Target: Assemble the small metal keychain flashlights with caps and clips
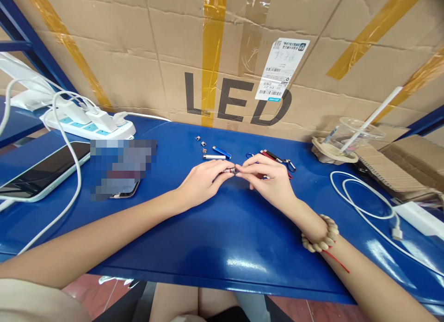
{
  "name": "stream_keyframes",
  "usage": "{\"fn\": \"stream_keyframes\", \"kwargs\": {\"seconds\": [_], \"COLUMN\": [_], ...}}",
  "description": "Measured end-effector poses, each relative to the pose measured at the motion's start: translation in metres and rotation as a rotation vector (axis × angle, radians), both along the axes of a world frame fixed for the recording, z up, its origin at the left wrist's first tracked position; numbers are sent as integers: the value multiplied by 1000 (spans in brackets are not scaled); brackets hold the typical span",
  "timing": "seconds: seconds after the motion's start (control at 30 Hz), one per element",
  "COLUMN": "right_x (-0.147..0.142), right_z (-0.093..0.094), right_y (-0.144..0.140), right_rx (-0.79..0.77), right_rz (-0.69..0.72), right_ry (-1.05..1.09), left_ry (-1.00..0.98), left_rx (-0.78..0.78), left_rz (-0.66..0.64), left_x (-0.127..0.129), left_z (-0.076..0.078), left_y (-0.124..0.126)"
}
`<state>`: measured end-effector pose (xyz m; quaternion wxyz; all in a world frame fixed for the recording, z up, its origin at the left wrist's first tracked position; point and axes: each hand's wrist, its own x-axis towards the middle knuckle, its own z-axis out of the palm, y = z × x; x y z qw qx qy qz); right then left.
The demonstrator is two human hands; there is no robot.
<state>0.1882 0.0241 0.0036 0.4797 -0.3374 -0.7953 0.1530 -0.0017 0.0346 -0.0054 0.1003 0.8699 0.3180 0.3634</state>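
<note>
Pinching a small metal piece [228, 170] over the blue table [194, 243], the left hand [203, 181] and right hand [268, 176] close their fingertips on it, facing a box [173, 44] printed "LED" with a barcode label [282, 70].

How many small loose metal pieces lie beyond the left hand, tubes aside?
3 visible, beyond the left hand: far piece, middle piece, near piece by the silver tube's left end. Either hand could hide more.

Left arm [114, 236] and right arm [378, 278] are slanting inward, left hand [201, 183] and right hand [272, 179] are pinching, fingertips [240, 168] nearly meeting
</note>
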Motion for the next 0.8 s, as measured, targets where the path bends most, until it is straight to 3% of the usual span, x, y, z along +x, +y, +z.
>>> {"fn": "stream_keyframes", "kwargs": {"seconds": [0.8], "right_x": [0], "right_z": [1], "right_y": [-2], "right_rx": [-36], "right_rz": [-9], "right_ry": [-7], "left_ry": [-5], "left_rx": [-13], "left_rz": [-14], "left_x": [0], "left_z": [-1], "left_y": [1]}}
